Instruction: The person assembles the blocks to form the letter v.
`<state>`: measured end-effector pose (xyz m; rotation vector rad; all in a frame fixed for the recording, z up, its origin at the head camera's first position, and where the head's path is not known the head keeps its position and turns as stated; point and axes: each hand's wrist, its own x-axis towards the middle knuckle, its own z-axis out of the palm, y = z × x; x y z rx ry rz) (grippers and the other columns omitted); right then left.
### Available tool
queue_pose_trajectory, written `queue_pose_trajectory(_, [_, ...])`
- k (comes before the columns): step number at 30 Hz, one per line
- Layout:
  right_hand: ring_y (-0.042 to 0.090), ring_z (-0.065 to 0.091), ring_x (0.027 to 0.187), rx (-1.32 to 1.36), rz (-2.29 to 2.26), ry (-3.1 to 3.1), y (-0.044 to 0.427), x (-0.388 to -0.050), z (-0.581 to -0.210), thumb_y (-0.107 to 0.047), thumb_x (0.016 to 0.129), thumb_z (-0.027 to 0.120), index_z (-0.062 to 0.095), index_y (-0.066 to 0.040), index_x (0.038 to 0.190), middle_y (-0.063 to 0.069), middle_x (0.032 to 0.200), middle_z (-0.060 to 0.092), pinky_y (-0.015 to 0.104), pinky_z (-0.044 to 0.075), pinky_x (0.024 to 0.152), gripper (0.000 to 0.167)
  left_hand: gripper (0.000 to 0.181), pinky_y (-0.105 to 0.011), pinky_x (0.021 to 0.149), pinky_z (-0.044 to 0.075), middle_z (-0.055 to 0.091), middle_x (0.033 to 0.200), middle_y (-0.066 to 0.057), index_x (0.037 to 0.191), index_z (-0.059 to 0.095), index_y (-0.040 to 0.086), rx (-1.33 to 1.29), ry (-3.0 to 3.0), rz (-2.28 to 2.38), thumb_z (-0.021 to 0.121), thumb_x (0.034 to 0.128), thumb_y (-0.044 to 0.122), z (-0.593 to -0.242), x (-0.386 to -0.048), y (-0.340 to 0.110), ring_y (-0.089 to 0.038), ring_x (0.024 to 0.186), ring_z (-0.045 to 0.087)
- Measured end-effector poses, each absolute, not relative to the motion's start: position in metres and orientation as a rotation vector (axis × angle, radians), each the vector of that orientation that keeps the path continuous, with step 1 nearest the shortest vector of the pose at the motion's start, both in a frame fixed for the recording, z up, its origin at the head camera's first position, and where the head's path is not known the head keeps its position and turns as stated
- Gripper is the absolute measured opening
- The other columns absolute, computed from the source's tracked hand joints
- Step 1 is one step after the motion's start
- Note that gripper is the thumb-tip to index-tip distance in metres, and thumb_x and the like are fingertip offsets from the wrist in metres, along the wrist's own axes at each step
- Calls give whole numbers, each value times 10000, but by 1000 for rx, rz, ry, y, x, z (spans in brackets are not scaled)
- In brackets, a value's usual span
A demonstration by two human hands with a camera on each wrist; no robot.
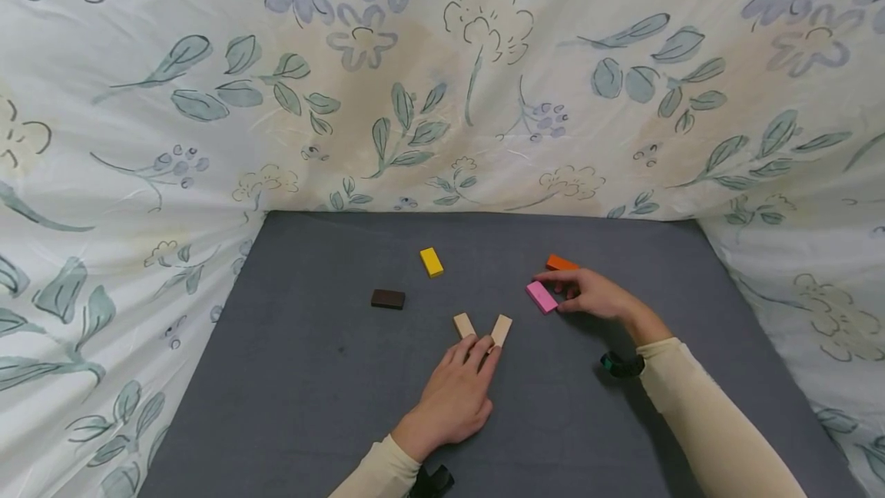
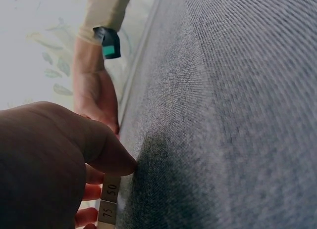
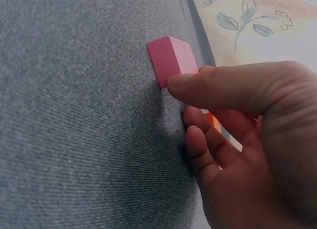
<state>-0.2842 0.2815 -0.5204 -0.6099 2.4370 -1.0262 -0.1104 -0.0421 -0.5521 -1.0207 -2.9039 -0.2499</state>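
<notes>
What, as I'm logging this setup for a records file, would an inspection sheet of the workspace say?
Surface: grey cloth, with one small dark spot.
Job's things: pink block; left pale block and right pale block, angled in a V, near ends hidden by fingers.
Clutter: yellow block and dark brown block lie apart; orange block partly hidden behind the right hand.
Hands: left hand rests its fingers on both pale blocks; right hand pinches the pink block.
Cables: nothing seen.
Surroundings: floral cloth behind and at both sides.
</notes>
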Motion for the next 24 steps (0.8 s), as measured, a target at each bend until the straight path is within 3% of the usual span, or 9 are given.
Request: queue_pose_trajectory(24, [256,564,842,-642,-1059,2490,283,-283,-528,-127,899,907,690,-79,1432,103,1090,633,336,482,736,578,668,-452,1219,365,426,1613,-94,1600,489,94,-1013,-2906,-244,685,979,242,-543,-107,-42,-297,1475,388])
